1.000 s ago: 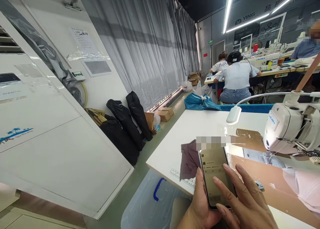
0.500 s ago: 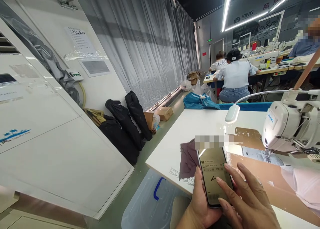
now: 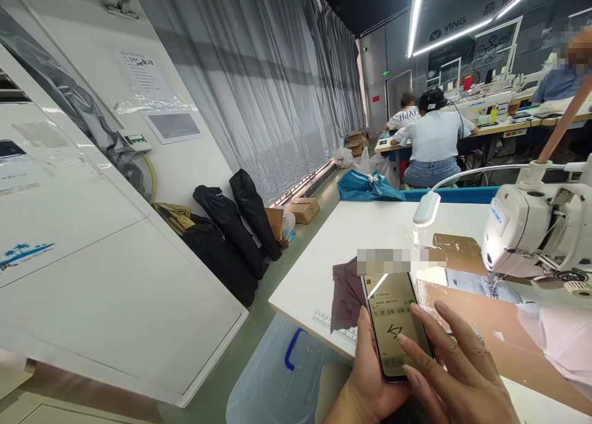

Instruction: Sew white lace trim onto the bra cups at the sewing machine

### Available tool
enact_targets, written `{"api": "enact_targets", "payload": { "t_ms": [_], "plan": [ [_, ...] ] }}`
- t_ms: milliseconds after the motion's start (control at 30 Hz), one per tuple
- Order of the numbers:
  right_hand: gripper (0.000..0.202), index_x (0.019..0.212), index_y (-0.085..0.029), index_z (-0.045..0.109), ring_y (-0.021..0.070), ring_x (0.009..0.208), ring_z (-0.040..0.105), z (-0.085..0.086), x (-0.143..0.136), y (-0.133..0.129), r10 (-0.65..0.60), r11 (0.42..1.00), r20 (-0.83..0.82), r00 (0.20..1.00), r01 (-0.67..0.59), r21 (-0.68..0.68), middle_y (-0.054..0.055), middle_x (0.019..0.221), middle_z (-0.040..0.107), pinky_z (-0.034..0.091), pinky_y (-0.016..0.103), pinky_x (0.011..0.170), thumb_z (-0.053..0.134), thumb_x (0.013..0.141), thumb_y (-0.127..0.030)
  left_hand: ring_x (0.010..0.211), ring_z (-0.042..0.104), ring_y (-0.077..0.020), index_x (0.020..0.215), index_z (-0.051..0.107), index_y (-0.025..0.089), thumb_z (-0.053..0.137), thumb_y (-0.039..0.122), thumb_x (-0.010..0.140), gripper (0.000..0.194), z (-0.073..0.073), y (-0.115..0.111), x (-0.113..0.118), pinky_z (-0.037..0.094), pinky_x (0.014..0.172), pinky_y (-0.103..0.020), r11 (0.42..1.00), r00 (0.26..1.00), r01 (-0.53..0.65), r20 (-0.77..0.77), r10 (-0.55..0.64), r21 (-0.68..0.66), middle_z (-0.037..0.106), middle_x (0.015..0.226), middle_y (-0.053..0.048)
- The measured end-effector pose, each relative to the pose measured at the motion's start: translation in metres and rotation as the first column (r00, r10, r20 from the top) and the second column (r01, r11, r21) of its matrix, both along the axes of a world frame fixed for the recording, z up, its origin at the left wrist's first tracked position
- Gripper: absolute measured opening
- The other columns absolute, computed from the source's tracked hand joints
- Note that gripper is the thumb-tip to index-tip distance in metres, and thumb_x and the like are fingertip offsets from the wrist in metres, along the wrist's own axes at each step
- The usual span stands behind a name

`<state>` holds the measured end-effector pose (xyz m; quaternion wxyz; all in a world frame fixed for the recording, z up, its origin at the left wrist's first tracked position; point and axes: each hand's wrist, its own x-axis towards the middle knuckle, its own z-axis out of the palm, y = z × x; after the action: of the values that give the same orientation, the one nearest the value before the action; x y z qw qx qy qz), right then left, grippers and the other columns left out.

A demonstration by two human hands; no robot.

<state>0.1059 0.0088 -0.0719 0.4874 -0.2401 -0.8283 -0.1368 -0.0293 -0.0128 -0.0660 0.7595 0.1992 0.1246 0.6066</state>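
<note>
A smartphone (image 3: 387, 347) with a lit screen lies tilted in my left hand (image 3: 367, 381), whose thumb runs along its left edge. Dark handwritten strokes and a row of characters show on the screen. My right hand (image 3: 462, 368) hovers over the phone's right side with its fingers spread, holding nothing; the index fingertip is at the strokes. Behind the phone, a piece of dark mauve fabric (image 3: 346, 294) lies on the white table (image 3: 305, 276), partly hidden. To the right stands a sewing machine (image 3: 518, 227), with pale pink fabric (image 3: 562, 344) in front of it.
A small white lamp (image 3: 426, 209) on a bent neck hangs over the table. Below the edge is a clear plastic bin (image 3: 263, 362) with a blue handle. Black bags (image 3: 222, 251) lean by the white cabinet (image 3: 115, 288). Farther back, people (image 3: 435, 140) sit at other machines.
More strokes have appeared on the phone screen, and the row of characters above them has changed. My right index finger has shifted slightly; the left hand keeps its hold.
</note>
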Motion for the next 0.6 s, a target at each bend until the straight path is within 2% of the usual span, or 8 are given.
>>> {"api": "enact_targets", "payload": {
  "t_ms": [67,200,367,600],
  "plan": [
    [0.022,0.106,-0.016,0.065,0.0381,0.14,0.027,-0.0004,-0.0001,0.0004,-0.005,1.0,-0.005,1.0,0.005,-0.009,0.013,0.148,0.039,0.029,0.046,0.109,0.058,0.085,-0.023,0.119,0.056,-0.0296,0.127,0.06,0.009,0.038,0.068,0.088,0.074,0.0003,0.0002,0.0,0.03,0.111,-0.043,1.0,1.0,0.005,-0.002,-0.005,-0.014,0.065,0.122,-0.017],
    [0.021,0.104,-0.02,0.065,0.0349,0.14,0.028,-0.0017,0.0006,0.0005,0.024,1.0,0.01,1.0,-0.024,0.017,0.009,0.148,0.039,0.026,0.045,0.112,0.061,0.084,-0.026,0.129,0.049,-0.0282,0.129,0.058,0.01,0.037,0.065,0.091,0.07,0.0007,-0.0001,-0.0002,0.027,0.114,-0.039,1.0,1.0,0.008,0.019,-0.008,0.017,0.058,0.134,-0.016],
    [0.02,0.102,-0.017,0.066,0.0366,0.139,0.028,-0.0019,0.0023,0.0003,0.001,1.0,0.002,1.0,-0.001,0.012,0.013,0.147,0.04,0.027,0.045,0.111,0.059,0.085,-0.024,0.124,0.053,-0.027,0.132,0.056,0.01,0.026,0.063,0.094,0.072,0.0002,-0.0006,-0.0006,0.029,0.113,-0.04,0.998,0.999,0.025,0.047,-0.028,0.052,0.058,0.133,-0.015],
    [0.024,0.107,-0.019,0.066,0.035,0.14,0.028,0.0059,-0.0019,0.0017,0.014,0.999,0.018,1.0,-0.015,0.052,0.014,0.131,0.055,0.027,0.044,0.111,0.06,0.085,-0.028,0.13,0.048,-0.0269,0.133,0.054,0.009,0.025,0.059,0.096,0.069,0.0034,-0.0008,-0.0009,0.026,0.114,-0.039,0.996,0.998,0.024,0.052,-0.028,0.091,0.054,0.138,-0.015]
  ]
}}
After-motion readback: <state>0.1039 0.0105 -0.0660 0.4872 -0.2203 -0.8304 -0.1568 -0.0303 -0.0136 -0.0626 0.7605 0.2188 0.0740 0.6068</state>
